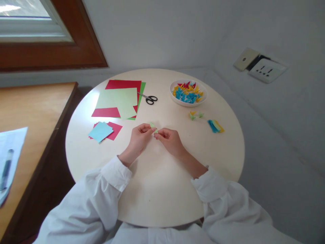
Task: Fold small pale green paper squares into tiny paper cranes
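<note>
Between my two hands, over the middle of the round table (162, 189), is a small pale green folded paper (152, 125). My left hand (141, 136) pinches it from the left, thumb and fingers closed. From the right, the thumb and fingertips of my right hand (169, 139) grip its lower end. Fingers partly cover the paper, so its exact folded shape is hard to make out. Left of my left hand lie light blue paper squares (101, 131) on top of red paper squares (115, 131).
Behind my hands are stacked paper sheets (115, 98) and black-handled scissors (151, 100). A white bowl (175, 100) holds many folded paper pieces. To the right lie a few green and yellow folded pieces (192, 116) and flat coloured papers (215, 126). A wooden desk (38, 112) stands left.
</note>
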{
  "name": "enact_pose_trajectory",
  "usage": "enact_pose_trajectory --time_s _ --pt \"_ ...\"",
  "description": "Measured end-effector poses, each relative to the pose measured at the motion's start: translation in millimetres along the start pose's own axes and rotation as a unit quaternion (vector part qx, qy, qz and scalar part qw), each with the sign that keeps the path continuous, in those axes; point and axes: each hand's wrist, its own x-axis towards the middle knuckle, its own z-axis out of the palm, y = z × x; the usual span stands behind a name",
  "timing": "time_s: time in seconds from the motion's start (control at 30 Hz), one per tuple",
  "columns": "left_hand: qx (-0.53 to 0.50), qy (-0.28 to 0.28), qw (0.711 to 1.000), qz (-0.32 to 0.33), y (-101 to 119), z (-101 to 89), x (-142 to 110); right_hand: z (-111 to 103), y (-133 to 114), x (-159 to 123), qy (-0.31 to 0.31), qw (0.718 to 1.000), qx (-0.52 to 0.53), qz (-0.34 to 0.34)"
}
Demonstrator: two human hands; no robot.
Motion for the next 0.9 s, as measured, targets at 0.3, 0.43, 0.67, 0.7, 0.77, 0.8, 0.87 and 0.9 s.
enact_pose_trajectory --time_s 0.3,0.43,0.67,0.7,0.77,0.8,0.87,0.9 --pt "0.005 0.038 0.999 -0.001 3.7 -6.9 2.7 -0.6 -0.2 -1.5 0.012 1.0 0.008 -0.008" --pt "-0.001 0.027 1.0 -0.004 3.4 -6.4 1.5 -1.3 -3.9 -2.2 0.047 0.998 0.01 -0.031" --pt "-0.011 0.012 1.0 -0.02 6.7 -4.1 -0.9 -1.3 -9.0 -6.3 0.074 0.996 -0.014 -0.057" --pt "-0.016 0.01 1.0 -0.021 7.0 -3.9 -1.2 -1.2 -9.8 -6.7 0.076 0.995 -0.017 -0.061" --pt "-0.021 0.005 0.999 -0.024 7.1 -3.6 -1.8 -0.9 -11.4 -7.4 0.078 0.994 -0.023 -0.068" --pt "-0.022 0.003 0.999 -0.025 6.9 -3.5 -2.0 -0.8 -12.2 -7.7 0.079 0.994 -0.026 -0.07" --pt "-0.022 0.002 0.999 -0.031 6.4 -3.2 -2.5 -0.6 -13.1 -8.1 0.079 0.994 -0.028 -0.072" --pt "-0.023 0.002 0.999 -0.034 6.2 -2.9 -2.8 -0.5 -13.1 -8.3 0.079 0.994 -0.028 -0.071"
